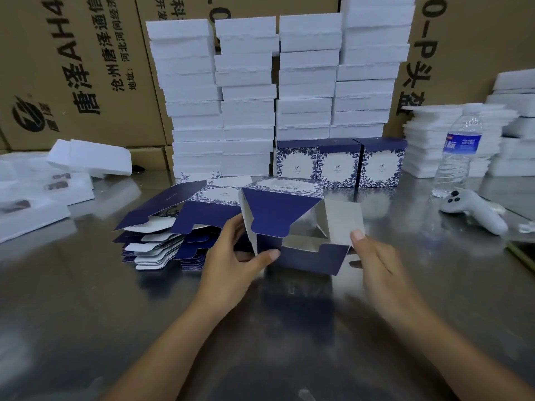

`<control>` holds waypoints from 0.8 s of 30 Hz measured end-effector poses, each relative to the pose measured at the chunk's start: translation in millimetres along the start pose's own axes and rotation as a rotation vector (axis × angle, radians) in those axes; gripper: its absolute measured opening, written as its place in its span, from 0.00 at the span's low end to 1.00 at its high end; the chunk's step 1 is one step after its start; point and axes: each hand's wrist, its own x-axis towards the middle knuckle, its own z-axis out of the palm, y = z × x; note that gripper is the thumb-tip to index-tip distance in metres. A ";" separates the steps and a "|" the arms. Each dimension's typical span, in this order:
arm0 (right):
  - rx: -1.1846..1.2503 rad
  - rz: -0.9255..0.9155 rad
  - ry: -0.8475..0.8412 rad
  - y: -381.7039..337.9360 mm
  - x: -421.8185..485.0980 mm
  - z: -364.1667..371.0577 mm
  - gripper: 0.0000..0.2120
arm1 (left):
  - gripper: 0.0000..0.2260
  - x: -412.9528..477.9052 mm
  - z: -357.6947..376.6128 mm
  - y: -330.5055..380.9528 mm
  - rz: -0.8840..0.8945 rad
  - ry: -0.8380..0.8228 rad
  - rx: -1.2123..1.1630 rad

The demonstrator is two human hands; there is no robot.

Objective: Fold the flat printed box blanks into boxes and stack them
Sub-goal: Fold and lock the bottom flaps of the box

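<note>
Over steel table [86, 299], left hand [231, 256] and right hand [376, 261] pinch half-folded box [278, 206] (flaps open).

Reflective metal desk [86, 314] in foreground; behind it, brown printed cardboard cartons [72, 68] stacked as a wall; soft, even light.

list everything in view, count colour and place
half-folded box: one, navy and white, centre, held over the table
flat blanks: one pile, navy and white, left of the box
finished boxes: three, navy floral print, row behind the held box
white stacks: four tall columns, at the back
lower white stacks: several, far right
white pieces: few, far left
cartons: several, brown, behind everything
water bottle: one, clear, blue label, right
controller: one, white, beside the bottle
table: one, shiny metal
left hand: one, pinches the box's left wall
right hand: one, pinches its right flap
</note>
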 end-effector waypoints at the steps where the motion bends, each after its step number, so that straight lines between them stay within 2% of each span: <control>1: -0.008 -0.021 0.029 -0.5 0.0 0.7 0.33 | 0.27 -0.8 0.6 0.8 0.004 0.012 0.036; 5: -0.047 -0.075 0.163 -5.9 -1.7 -0.5 0.36 | 0.27 -5.3 4.5 6.8 0.031 -0.044 0.136; 7: -0.044 -0.089 0.166 -6.7 -0.8 -1.3 0.35 | 0.28 -6.8 7.9 6.8 0.014 -0.111 0.139; 9: -0.046 -0.080 0.147 -5.3 0.0 -2.0 0.37 | 0.17 -7.1 11.7 7.6 -0.066 -0.140 -0.017; 11: -0.075 -0.088 0.173 -6.1 -0.1 -3.7 0.38 | 0.12 -6.7 14.7 8.6 -0.151 -0.080 -0.168; 13: -0.115 -0.111 0.161 -5.8 -1.4 -3.9 0.30 | 0.10 -7.5 16.5 11.6 -0.194 -0.015 -0.210; 15: -0.198 -0.135 0.094 -4.0 -2.3 -3.4 0.09 | 0.10 -8.8 19.3 13.8 -0.212 0.031 -0.200; 16: -0.265 -0.110 0.032 -2.7 -2.2 -2.9 0.04 | 0.10 -9.6 20.6 14.5 -0.214 0.054 -0.187; 18: -0.410 -0.061 -0.057 4.0 -3.2 0.2 0.16 | 0.10 -10.3 23.0 15.2 -0.216 0.100 -0.164; 21: -0.521 0.098 -0.044 2.6 -4.1 3.0 0.16 | 0.11 -10.3 26.3 15.9 -0.227 0.126 -0.146; 24: -0.510 0.269 -0.092 -1.7 -1.8 2.5 0.26 | 0.12 -10.5 27.5 17.8 -0.259 0.122 -0.183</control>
